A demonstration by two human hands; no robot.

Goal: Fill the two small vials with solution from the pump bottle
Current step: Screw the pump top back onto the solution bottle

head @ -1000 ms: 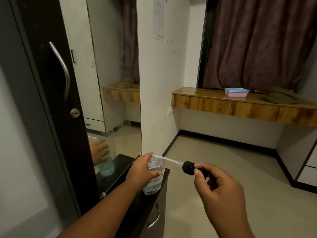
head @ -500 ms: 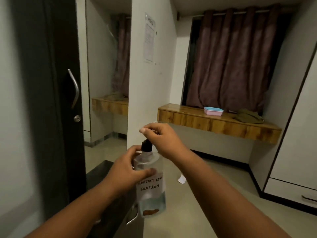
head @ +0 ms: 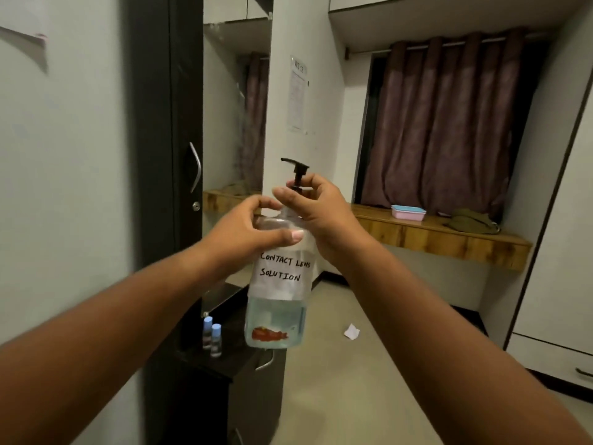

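Lifted higher, pump bottle [head: 278, 284] hangs clear above cabinet edge [head: 205, 369].

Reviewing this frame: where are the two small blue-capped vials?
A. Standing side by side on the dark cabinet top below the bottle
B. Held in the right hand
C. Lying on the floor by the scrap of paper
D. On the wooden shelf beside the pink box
A: the two vials stand upright next to each other on the dark cabinet top, while the left hand holds the pump bottle and the right hand pinches its pump collar.
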